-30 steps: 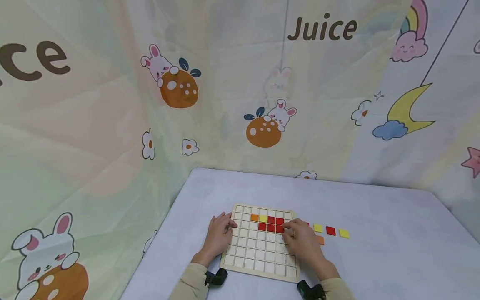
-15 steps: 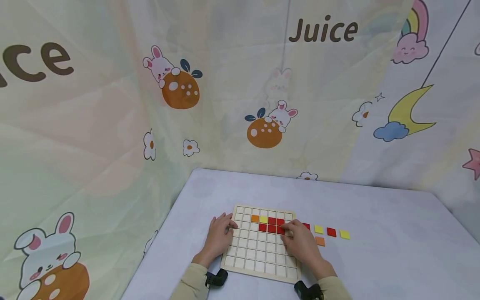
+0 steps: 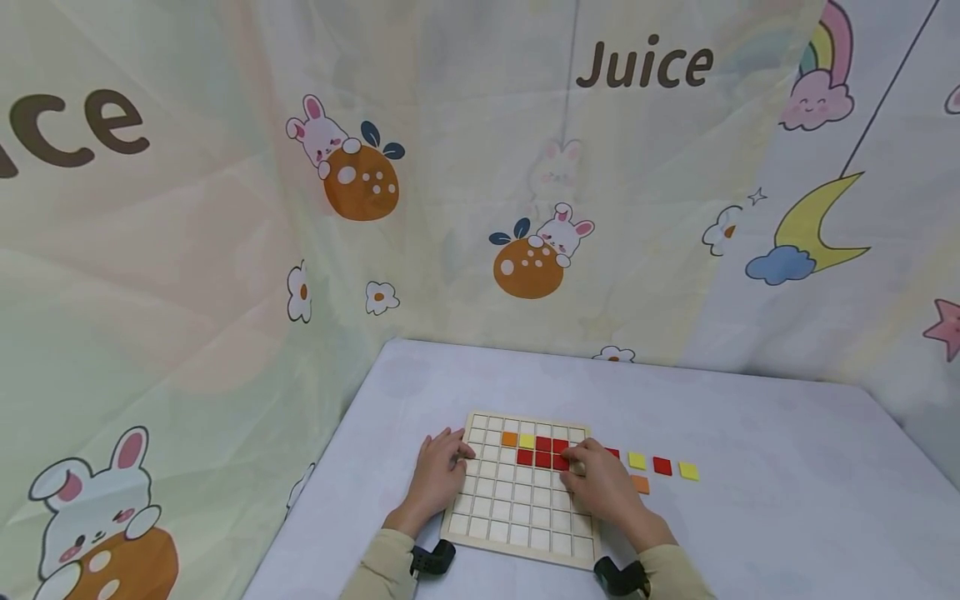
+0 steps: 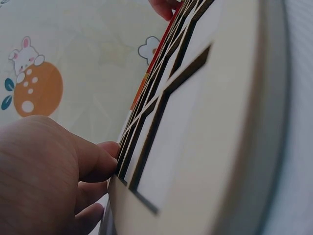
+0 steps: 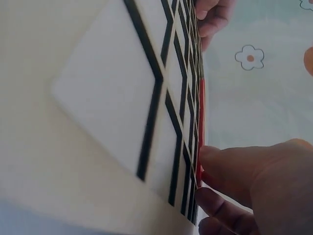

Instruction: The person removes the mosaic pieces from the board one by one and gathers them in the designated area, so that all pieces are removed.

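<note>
A square wooden grid board (image 3: 519,505) with white cells lies on the table. Near its far side sit an orange tile (image 3: 509,439), a yellow tile (image 3: 527,441) and several red tiles (image 3: 543,444) in two rows. My left hand (image 3: 437,471) grips the board's left edge, its thumb lying on the rim in the left wrist view. At the right side my right hand (image 3: 606,483) has thumb and finger at the rightmost red tile (image 3: 560,461) of the nearer row, pinching it. In the right wrist view the red tile (image 5: 201,122) edge shows by the fingertips; the hand hides several right cells.
Right of the board lie loose tiles: a partly hidden red one (image 3: 613,452), a yellow one (image 3: 637,460), another red one (image 3: 662,465), a second yellow one (image 3: 688,471) and an orange one (image 3: 640,484). A printed curtain (image 3: 450,167) stands behind the white table (image 3: 780,500).
My right hand has shifted very slightly left and nearer at the red tile, uncovering more of the loose red and orange tiles. The left hand stays on the board's edge.
</note>
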A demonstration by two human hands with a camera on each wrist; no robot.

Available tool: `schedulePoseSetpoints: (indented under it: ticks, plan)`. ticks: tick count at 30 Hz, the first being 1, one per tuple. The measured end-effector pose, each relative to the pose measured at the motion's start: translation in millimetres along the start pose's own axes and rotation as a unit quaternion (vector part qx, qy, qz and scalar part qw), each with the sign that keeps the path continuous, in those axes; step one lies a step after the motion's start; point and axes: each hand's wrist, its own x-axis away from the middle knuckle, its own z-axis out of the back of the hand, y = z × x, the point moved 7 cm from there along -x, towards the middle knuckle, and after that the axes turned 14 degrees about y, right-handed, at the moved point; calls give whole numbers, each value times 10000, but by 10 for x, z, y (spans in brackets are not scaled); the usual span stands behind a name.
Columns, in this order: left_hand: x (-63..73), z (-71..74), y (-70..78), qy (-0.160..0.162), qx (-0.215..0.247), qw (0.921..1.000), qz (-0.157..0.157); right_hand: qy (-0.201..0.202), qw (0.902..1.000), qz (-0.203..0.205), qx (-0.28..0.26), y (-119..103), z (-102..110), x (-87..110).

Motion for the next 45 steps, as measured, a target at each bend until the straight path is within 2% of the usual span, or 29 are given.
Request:
schedulePoseSetpoints:
  ticks: [8, 12, 26, 38, 45]
  plan:
    - [-13, 8, -4, 44, -91, 9999, -118, -214, 9997, -10, 91, -27, -10, -38]
    - [-8, 7, -16, 3, -31, 10000, -59, -249, 9996, -48, 102, -20, -26, -53]
    - [-3, -2, -10, -34, 101, 9999, -12, 61, 9998, -126, -133, -4, -59, -70]
    - [2, 0, -8, -36, 89, 10000, 19, 117, 9999, 46, -108, -16, -51, -54]
    - [-1, 4, 9, -41, 80, 10000, 4, 292, 9995, 40, -120, -5, 52, -46]
